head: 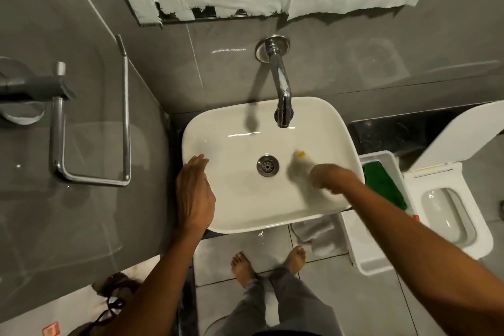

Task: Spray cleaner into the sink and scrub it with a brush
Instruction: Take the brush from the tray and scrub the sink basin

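A white rectangular sink [245, 215] sits below a chrome wall tap [282, 95], with a metal drain [267, 165] in the middle of the basin. My right hand [331, 179] is inside the basin at its right side, closed around a pale brush [298, 165] with a yellow spot at its far end; the brush is blurred by motion. My left hand [195, 191] lies flat on the sink's left rim, fingers together and holding nothing. No spray bottle is in view.
A white bin [381, 264] holding a green cloth [383, 185] stands right of the sink, beside a toilet [447, 213] with its lid up. A glass panel with a chrome rail [125, 117] is at left. My bare feet [268, 260] stand on wet tiles.
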Motion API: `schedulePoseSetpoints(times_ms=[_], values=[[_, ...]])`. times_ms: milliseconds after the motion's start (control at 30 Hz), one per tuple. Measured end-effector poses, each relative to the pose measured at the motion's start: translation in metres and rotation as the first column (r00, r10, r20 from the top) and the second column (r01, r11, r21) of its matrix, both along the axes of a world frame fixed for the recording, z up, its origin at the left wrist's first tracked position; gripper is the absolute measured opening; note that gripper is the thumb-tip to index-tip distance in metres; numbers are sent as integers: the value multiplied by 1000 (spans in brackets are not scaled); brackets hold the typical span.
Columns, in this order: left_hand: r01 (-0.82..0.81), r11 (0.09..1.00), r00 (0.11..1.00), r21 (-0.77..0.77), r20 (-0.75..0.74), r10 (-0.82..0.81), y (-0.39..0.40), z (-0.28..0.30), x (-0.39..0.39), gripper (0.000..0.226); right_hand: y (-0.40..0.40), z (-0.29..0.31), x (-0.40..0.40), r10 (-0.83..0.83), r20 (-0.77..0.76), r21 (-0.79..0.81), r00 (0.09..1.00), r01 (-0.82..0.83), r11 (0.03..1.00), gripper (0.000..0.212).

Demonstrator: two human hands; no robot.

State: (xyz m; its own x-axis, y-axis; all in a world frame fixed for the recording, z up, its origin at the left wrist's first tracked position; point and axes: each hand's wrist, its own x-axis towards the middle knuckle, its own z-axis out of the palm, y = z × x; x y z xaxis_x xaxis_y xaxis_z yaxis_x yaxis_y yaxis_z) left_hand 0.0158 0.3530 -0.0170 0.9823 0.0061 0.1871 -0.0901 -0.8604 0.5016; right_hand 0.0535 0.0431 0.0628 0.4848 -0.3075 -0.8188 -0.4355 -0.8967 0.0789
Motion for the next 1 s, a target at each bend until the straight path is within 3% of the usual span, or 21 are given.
schedulePoseSetpoints(times_ms=[200,267,333,400,500,700,767,867,933,1000], values=[[3,1000,1000,-2,10,-2,0,-3,0,38,118,-8,-31,33,-25,319,999,-23,948,42],[1,1000,1000,-3,11,-1,-1,-3,-1,35,151,-10,-32,20,-39,376,999,-4,927,31],[4,1000,1000,-17,10,-4,0,-3,-1,38,173,-17,-27,23,-29,356,999,-11,935,27],[9,1000,1000,-17,9,-9,1,-1,-1,39,176,-20,-13,32,69,339,997,-54,939,42],[6,1000,999,23,-31,-6,-1,3,0,34,143,-22,14,85,219,264,972,-142,954,41],[0,999,1000,35,-3,0,-1,1,1,29,13,-32,35,-85,240,51,967,75,996,45],[5,1000,1000,29,15,-5,1,-2,1,29,-18,-28,24,-123,190,4,974,125,992,39],[-2,1000,1000,26,19,2,0,-4,2,28,-16,-26,1,-231,-89,80,969,239,968,21],[-5,1000,1000,28,16,5,1,-5,2,27,10,-26,-12,-184,-208,117,961,211,970,19],[-3,999,1000,40,17,3,1,-5,2,27,45,-23,-19,-97,-233,172,968,140,975,20]])
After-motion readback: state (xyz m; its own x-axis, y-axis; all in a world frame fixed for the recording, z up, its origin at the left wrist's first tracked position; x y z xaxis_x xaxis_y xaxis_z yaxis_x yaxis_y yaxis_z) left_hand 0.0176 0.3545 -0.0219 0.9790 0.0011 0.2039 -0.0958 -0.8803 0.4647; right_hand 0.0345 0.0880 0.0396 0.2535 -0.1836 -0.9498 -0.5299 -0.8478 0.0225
